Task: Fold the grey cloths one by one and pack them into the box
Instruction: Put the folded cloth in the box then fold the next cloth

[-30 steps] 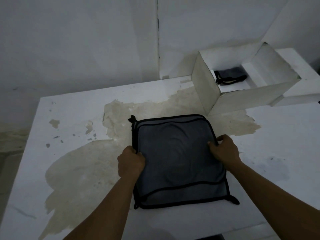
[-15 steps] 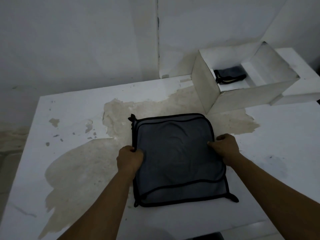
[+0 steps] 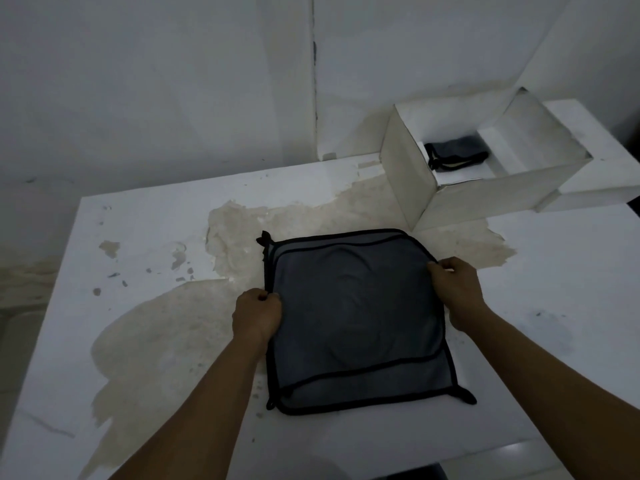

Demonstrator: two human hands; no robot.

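**Q:** State of each grip?
**A:** Left grip [image 3: 257,317] is curled and pinches the left hem of the grey cloth [image 3: 356,323]. Right grip [image 3: 455,289] pinches the right hem.

**Q:** Cloth location?
**A:** It lies flat on the worktop [image 3: 138,237], mid-width, with a doubled layer on top.

**Q:** Box?
**A:** The box [image 3: 408,178] stands open at the far right corner, just beyond the cloth. One folded cloth [image 3: 453,155] lies inside.
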